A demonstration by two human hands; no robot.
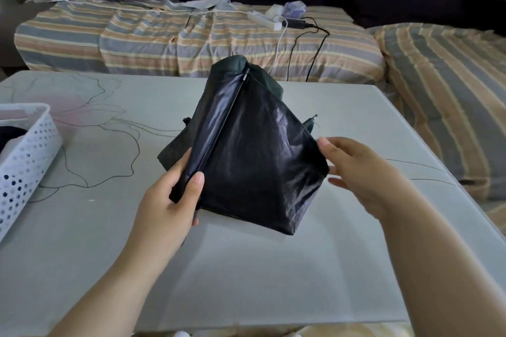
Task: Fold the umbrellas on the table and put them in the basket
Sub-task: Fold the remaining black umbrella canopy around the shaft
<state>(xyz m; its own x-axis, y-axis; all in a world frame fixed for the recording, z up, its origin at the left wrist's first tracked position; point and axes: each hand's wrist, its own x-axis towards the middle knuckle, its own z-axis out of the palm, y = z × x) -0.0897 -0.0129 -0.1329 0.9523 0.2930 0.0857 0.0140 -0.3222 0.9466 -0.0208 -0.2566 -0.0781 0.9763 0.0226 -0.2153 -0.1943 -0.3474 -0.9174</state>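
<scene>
Umbrella (254,150) fabric is bunched in front of me at the centre of the desk (246,268), a black canopy collapsed but not yet tidy. Nearest to me, my left hand (169,200) grips it at about seven o'clock of the bundle, thumb curled over one rib and the fingers tucked behind the cloth. My right hand (361,172) is at three o'clock, fingers fairly straight and relaxed, their tips touching or just beside the loose edge of a panel; I cannot tell whether they have any cloth pinched. One broad panel fans out between my hands, and more flaps stick out at nine and two o'clock, so by my reckoning the pleats need gathering and wrapping round the shaft before this one is done.

Out at nine o'clock, near the desk's left edge, sits the white perforated basket (24,161). Something dark lies inside it, perhaps an umbrella already folded, though only a sliver shows and I cannot be sure. I see no other umbrella on the desk, so this may be the last one, with folding and dropping it in as the remaining work.

Beyond, at twelve o'clock, a striped sofa cover (137,33) carries a white power strip (264,19) and trailing cables.
</scene>
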